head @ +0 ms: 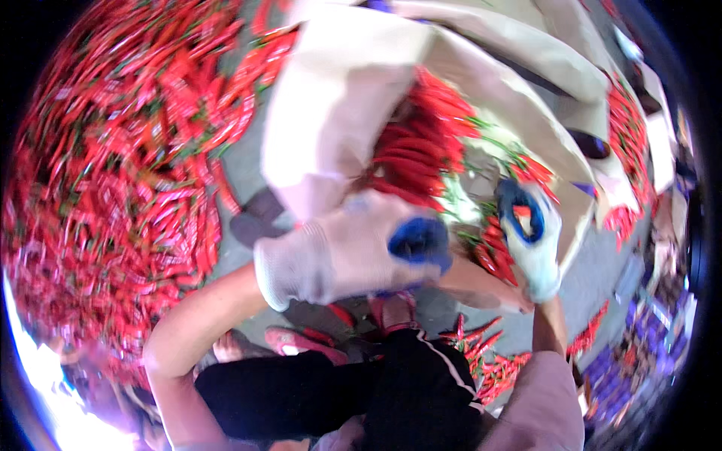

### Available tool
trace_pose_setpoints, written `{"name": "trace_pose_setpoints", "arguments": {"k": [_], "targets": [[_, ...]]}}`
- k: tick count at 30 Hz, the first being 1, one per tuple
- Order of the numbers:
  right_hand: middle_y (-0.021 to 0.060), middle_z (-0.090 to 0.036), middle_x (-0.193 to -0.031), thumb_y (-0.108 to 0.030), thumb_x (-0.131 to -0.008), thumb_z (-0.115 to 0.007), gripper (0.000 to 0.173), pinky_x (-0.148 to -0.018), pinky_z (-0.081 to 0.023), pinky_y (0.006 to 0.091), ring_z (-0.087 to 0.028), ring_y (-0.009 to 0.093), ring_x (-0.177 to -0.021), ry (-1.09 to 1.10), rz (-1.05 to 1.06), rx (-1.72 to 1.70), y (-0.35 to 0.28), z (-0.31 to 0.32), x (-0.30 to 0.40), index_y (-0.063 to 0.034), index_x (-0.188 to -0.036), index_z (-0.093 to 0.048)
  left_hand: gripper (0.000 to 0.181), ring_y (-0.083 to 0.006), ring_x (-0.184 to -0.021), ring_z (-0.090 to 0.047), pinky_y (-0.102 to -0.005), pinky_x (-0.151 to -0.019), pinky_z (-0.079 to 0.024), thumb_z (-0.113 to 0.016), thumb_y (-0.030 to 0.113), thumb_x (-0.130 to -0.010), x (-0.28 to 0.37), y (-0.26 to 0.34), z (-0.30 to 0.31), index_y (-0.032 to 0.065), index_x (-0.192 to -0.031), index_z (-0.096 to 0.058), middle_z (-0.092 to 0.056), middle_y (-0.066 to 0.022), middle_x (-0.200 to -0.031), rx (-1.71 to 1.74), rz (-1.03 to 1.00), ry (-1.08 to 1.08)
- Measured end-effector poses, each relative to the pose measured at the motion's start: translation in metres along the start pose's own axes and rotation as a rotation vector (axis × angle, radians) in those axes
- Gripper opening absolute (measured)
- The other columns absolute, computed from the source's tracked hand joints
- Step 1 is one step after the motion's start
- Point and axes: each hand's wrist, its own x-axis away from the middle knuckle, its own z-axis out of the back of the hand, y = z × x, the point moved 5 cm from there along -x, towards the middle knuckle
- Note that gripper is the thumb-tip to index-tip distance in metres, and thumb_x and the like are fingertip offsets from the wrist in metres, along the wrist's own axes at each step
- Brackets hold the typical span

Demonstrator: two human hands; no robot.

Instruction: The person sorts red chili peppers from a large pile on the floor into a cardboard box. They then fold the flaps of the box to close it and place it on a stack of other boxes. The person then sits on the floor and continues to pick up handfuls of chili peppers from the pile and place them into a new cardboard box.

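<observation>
My left hand, in a white knit glove with blue-coated fingertips, is over the near side of an open pale carton. Its fingers curl inward, and blur hides whether they hold anything. Inside the carton, red chili peppers lie stacked side by side, their green stems towards the right. My right hand, gloved alike, is at the carton's right side with thumb and fingers bent into a loop. Several red chilies show just left of it; whether it grips any is unclear.
A broad heap of red chilies covers the floor at left. Smaller chili piles lie near my knee and further right. Another pale carton or flap stands behind. Purple items lie at lower right.
</observation>
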Motion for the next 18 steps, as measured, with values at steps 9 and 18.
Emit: {"name": "trace_pose_setpoints", "arguments": {"k": [9, 18], "targets": [[0.0171, -0.061, -0.106, -0.014, -0.072, -0.072, 0.039, -0.085, -0.048, 0.042, -0.06, 0.036, -0.098, -0.486, 0.23, -0.548, -0.244, -0.167, 0.02, -0.0076, -0.109, -0.062, 0.022, -0.0388, -0.079, -0.064, -0.0437, -0.071, -0.051, -0.066, 0.023, -0.074, 0.134, -0.172, -0.033, 0.0035, -0.085, -0.067, -0.065, -0.0209, -0.078, -0.396, 0.053, 0.26], [0.011, -0.057, -0.109, -0.012, -0.076, -0.063, 0.034, -0.084, -0.047, 0.0434, -0.058, 0.031, -0.097, -0.324, 0.572, 0.162, -0.292, -0.326, -0.047, -0.0224, -0.108, -0.066, 0.042, -0.0331, -0.08, -0.065, -0.0453, -0.067, -0.051, -0.066, 0.027, -0.078, 0.212, -0.252, 0.027, 0.0147, -0.118, -0.058, -0.064, -0.0156, -0.094, -0.598, 0.377, 1.477]]}}
